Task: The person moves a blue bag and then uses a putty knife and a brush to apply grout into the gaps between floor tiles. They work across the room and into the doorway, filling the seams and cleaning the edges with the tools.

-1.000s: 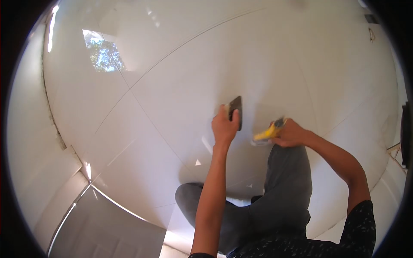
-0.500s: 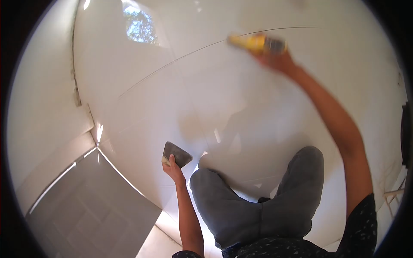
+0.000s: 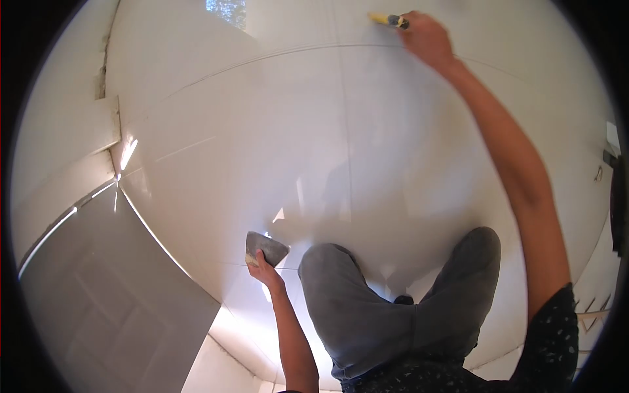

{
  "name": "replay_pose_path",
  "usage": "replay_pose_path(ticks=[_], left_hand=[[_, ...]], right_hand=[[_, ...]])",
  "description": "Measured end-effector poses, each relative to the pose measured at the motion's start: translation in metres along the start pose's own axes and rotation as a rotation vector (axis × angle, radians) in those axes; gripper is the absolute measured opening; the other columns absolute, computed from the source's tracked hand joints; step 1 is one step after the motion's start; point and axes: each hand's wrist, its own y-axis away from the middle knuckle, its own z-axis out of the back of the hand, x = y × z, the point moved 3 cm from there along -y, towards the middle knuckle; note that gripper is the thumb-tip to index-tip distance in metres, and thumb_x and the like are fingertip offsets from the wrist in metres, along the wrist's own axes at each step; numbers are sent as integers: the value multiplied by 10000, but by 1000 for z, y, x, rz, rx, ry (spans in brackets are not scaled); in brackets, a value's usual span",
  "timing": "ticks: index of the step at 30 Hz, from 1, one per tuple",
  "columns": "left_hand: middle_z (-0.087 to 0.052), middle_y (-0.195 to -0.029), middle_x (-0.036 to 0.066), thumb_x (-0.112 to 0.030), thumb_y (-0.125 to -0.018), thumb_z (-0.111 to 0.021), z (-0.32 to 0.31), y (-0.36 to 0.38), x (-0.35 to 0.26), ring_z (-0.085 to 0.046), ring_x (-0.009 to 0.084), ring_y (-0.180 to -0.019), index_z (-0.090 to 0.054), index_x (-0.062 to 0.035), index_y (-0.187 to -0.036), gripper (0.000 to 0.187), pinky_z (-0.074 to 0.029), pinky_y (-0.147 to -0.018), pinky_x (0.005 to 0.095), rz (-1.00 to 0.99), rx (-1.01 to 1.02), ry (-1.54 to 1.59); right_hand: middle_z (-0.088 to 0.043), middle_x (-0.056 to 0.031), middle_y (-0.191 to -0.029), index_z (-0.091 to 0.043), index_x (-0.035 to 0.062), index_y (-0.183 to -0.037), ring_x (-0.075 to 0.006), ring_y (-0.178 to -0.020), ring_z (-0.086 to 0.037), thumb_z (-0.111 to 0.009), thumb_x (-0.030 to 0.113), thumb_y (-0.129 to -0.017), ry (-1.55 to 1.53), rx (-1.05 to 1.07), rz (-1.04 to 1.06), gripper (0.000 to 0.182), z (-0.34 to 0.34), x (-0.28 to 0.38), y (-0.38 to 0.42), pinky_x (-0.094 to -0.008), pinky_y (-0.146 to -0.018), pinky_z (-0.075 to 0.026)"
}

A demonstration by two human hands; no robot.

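My right hand [image 3: 427,40] is at the top of the view, arm stretched far out, closed around the dark part of a yellow and black tool [image 3: 388,19] above the glossy pale tiled floor [image 3: 282,131]. Its yellow end points left, close beyond a thin curved joint line. Lower down, left of my knees, my left hand [image 3: 265,270] grips a dark grey, flat, angular piece [image 3: 268,250], thumb on top. Whether the yellow tool touches the tile cannot be made out.
A grey panelled door [image 3: 118,288] stands at the lower left beside a pale wall [image 3: 65,131]. My bent legs [image 3: 360,308] fill the bottom middle. A dark object [image 3: 617,203] is at the right edge.
My right hand has moved up and slightly right with the yellow tool, which now shows a narrower side. The view has shifted; my left hand still holds the grey piece.
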Motion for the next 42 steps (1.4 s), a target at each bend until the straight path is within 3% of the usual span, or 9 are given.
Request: replay_pose_path(ticks=[5, 8, 13, 18, 27, 31, 36, 38, 42], left_hand=[[-546, -1029, 120, -170, -852, -561, 19, -10, 20, -524, 192, -893, -487, 57, -1084, 333, -445, -788, 310, 96, -14, 31], [-549, -1023, 116, -173, -853, -561, 16, -15, 18, -525, 186, -884, -490, 57, -1077, 329, -445, -779, 304, 90, -36, 25], [-568, -1016, 133, -200, -855, -588, 29, -30, 12, -545, 201, -881, -501, 74, -1104, 381, -463, -781, 308, 15, -56, -77], [-570, -1001, 141, -222, -857, -591, 44, -40, 16, -551, 209, -853, -507, 75, -1063, 371, -472, -760, 329, 16, -51, -82], [-556, -1034, 121, -206, -863, -572, -20, -30, -39, -542, 190, -884, -495, 60, -1106, 368, -462, -784, 306, 29, 40, 141], [-556, -1033, 116, -176, -865, -569, -18, -23, -43, -539, 178, -898, -498, 54, -1104, 339, -458, -795, 295, 12, 96, 111], [-574, -976, 97, -168, -864, -571, -21, -12, -56, -541, 169, -853, -517, 42, -1070, 300, -452, -769, 289, -8, 185, -72], [-586, -946, 107, -188, -853, -585, -34, -10, -56, -539, 192, -863, -535, 34, -1047, 299, -429, -784, 307, -51, 329, -158], [-622, -864, 177, -234, -854, -573, -116, -2, -106, -592, 283, -771, -542, -6, -1060, 309, -455, -719, 369, -376, 541, -329]], right_hand=[[-634, -122, -816, -576, 56, -998, -228, -771, -630, -622, 366, -760, -76, 276, -98, 393, 37, 58, 20, -352, -650, -502], [-615, -103, -989, -501, 67, -1151, -243, -870, -620, -680, 195, -730, -931, 661, -275, 475, 10, 156, 153, -341, -785, -492], [-575, -126, -1124, -548, 84, -1162, -278, -1058, -538, -568, 160, -763, -560, 1048, 289, 407, 17, 202, 197, -389, -889, -441], [-610, -49, -1039, -614, 96, -1058, -221, -933, -560, -579, 128, -717, -61, 228, 287, 344, 21, 36, 9, -299, -746, -482], [-558, -48, -938, -568, 107, -854, -230, -978, -514, -539, 146, -760, -606, 1122, 1061, 106, 48, 206, 189, -355, -835, -442], [-572, -99, -1010, -583, 72, -965, -265, -990, -521, -535, 143, -787, -431, 639, 973, 197, -12, 126, 73, -351, -847, -442], [-574, -101, -1145, -527, 93, -1178, -255, -1043, -551, -661, 319, -789, 432, 674, 789, 470, 11, 53, -81, -310, -857, -456], [-595, -98, -897, -581, 36, -924, -288, -865, -554, -607, 178, -773, -476, 377, 575, 209, 55, 62, -61, -320, -739, -460], [-616, -86, -883, -602, 81, -918, -271, -794, -594, -676, 126, -746, -442, 522, 134, 192, 76, 80, 73, -341, -695, -486]])
